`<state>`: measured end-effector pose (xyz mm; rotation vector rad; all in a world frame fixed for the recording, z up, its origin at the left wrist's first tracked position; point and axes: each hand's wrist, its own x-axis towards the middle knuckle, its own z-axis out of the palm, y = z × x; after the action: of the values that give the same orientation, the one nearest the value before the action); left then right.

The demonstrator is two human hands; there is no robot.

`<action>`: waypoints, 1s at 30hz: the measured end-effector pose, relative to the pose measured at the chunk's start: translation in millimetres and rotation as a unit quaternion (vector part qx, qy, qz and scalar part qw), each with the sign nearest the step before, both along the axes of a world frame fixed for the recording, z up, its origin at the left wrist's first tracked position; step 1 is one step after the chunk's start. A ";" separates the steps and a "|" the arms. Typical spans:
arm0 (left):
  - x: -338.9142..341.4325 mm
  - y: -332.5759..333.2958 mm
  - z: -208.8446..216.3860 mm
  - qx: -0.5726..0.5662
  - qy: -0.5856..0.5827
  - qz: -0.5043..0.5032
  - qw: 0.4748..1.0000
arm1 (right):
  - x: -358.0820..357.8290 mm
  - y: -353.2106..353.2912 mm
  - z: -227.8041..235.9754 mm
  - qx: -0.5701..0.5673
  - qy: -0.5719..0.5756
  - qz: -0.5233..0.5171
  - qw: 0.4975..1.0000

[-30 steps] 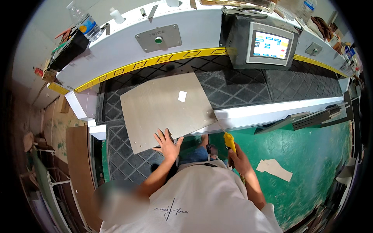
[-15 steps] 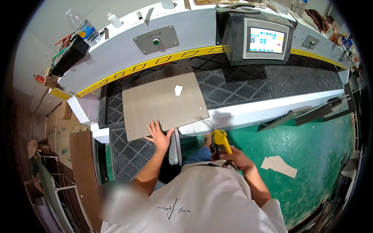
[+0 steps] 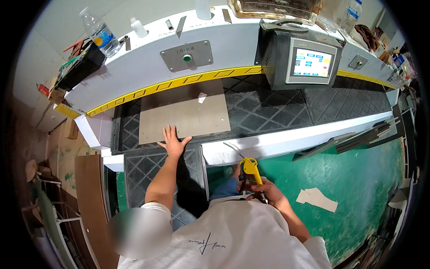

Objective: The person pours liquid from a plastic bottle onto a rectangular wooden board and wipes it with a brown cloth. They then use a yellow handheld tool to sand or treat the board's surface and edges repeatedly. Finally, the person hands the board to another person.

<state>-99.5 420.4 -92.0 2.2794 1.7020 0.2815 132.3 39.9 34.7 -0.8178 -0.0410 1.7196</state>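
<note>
- Brown board, long and narrow, far to the left of the touchscreen console and nearer the person; whether it leans or stands cannot be told.
- Clear plastic bottle with a coloured label, also far left of the console, upright or slightly tilted.
- Flat panel, left of the console, lying on the black ribbed worktop, its far side up to the yellow strip. It is grey-beige, smooth and four-sided, darker toward the strip, with a small white tag at its upper right and little holes or dots along its near edge. Its long axis runs crosswise.
- Left hand, left of the console, at the panel's near edge. Its grip is spread wide with no hold on anything; the fingers lie over that edge, and the panel stretches straight ahead of them. This is the nearer hand.
- Yellow air gun, left of the console and nearer the person, its thin nozzle aimed forward and left, apart from the panel.
- Right hand, also nearer the person than the console, its grip closed round the gun's handle; the panel lies ahead and leftward.
- Pale scrap, nearer the person than the console, on the green floor.
- Dark strips, bundled, right of the console.
</note>
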 end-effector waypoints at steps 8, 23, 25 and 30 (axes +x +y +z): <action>9.6 8.6 0.6 0.042 -0.009 -0.009 0.999 | 20.5 40.5 19.1 0.039 -0.040 -0.012 0.998; 7.0 9.7 0.7 0.049 -0.025 -0.016 0.998 | -30.4 195.4 120.2 0.159 -0.255 -0.093 0.949; 4.6 8.0 1.5 0.043 -0.032 -0.021 0.998 | -36.9 201.4 127.6 0.151 -0.247 -0.091 0.953; 6.4 6.9 0.6 0.047 -0.044 -0.007 0.998 | -45.7 211.7 130.1 0.164 -0.231 -0.091 0.955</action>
<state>-93.1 427.3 -91.4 2.3070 1.6621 0.4593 86.7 251.5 164.8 -0.9248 -0.5389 1.2730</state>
